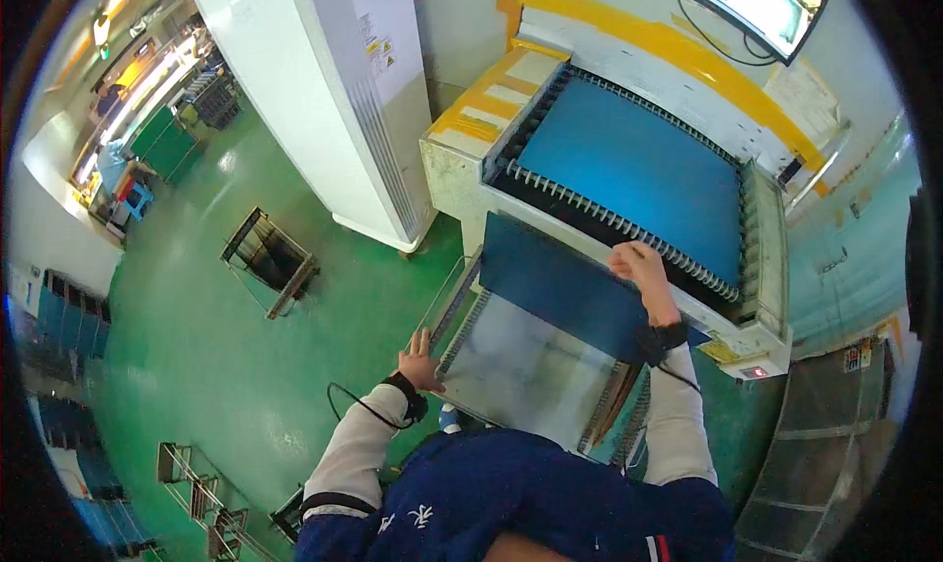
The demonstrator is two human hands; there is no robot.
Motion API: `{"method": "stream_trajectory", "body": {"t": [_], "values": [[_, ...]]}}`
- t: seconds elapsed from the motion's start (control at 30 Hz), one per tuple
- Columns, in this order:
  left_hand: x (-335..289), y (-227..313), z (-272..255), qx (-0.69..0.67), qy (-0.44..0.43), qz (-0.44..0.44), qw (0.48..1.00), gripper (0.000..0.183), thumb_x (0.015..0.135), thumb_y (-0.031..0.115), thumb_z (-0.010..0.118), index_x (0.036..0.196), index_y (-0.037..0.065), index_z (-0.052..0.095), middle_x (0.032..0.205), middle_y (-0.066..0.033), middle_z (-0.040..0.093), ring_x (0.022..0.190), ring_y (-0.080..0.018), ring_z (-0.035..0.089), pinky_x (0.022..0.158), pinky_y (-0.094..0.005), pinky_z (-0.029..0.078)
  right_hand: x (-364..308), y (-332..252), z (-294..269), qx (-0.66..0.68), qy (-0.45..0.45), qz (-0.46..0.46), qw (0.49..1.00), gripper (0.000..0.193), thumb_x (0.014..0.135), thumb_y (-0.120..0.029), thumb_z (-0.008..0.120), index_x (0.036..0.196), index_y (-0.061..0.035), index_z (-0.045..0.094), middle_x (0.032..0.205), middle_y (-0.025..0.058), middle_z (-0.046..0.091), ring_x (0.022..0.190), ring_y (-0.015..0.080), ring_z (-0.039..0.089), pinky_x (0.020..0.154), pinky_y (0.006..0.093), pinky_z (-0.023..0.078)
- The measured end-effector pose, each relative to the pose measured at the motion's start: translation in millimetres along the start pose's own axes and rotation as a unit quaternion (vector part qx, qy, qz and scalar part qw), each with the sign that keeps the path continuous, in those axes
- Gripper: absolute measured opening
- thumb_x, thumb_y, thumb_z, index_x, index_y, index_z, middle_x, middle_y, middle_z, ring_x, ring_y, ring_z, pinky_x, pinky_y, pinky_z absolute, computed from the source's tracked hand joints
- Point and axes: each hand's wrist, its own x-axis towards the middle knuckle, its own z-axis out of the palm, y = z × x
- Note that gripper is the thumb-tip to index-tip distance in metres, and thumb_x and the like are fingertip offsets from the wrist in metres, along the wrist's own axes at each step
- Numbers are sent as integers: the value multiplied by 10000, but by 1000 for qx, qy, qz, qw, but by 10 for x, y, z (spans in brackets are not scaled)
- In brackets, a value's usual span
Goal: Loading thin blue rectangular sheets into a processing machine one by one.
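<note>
My left hand (420,367) rests at the left side of a rack (454,316) with comb-like toothed sides, its fingers spread. A dark blue flat panel (560,282) leans at the rack's far end, against the front of a roller machine. Over the panel's upper edge, by the machine's front rollers, my right hand (640,267) is closed with curled fingers; whether anything is in them is hidden. A brighter blue panel (634,164) lies flat on the machine's roller bed. The rack also holds a pale, shiny sheet (530,356) nearer to me.
The roller machine (764,257) has yellow tape along its edges. A monitor (761,7) hangs above it. Left of it stands a tall white cabinet (334,100). A small black rack (270,262) and metal frames (211,503) stand on the green floor. A grey panelled unit (815,464) is at right.
</note>
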Motion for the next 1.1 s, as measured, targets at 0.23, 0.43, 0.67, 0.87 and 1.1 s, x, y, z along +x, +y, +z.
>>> {"method": "stream_trajectory", "body": {"t": [0.23, 0.43, 0.67, 0.87, 1.1], "values": [[-12, -16, -28, 9, -14, 2, 1000, 719, 602, 541, 791, 1204, 179, 639, 1555, -216, -65, 1431, -423, -25, 1006, -642, 290, -179, 435, 158, -314, 72, -214, 922, 220, 799, -214, 682, 900, -19, 660, 856, 151, 671, 809, 269, 646, 725, 364, 499], [-16, -28, -44, 7, -18, 9, 1000, 705, 594, 539, 789, 1183, 180, 648, 1553, -228, -60, 1430, -433, 0, 990, -650, 306, -222, 509, 229, -456, 27, -146, 877, 229, 735, -208, 707, 873, -29, 669, 885, 175, 669, 831, 343, 639, 732, 424, 495], [-2, -25, -33, 3, -3, 3, 1000, 683, 584, 506, 808, 1166, 181, 660, 1557, -219, -52, 1431, -429, 18, 979, -641, 322, -78, 732, 318, -567, -24, -81, 819, 239, 739, -238, 687, 890, -53, 689, 893, 166, 680, 898, 348, 646, 789, 450, 516], [-36, 53, -143, 13, -25, -8, 1000, 675, 597, 504, 800, 1175, 184, 659, 1557, -220, -33, 1430, -428, 35, 999, -628, 314, 98, 753, 235, -562, 4, -89, 823, 315, 711, -214, 682, 973, -40, 695, 997, 199, 665, 931, 361, 642, 813, 436, 519], [-83, 55, -158, 17, -12, -11, 1000, 694, 611, 514, 785, 1204, 182, 642, 1555, -228, -37, 1432, -425, 22, 1014, -633, 290, 202, 658, 240, -580, -30, -20, 814, 499, 679, -289, 757, 1098, -34, 666, 1088, 206, 647, 1016, 347, 623, 878, 421, 496]]}}
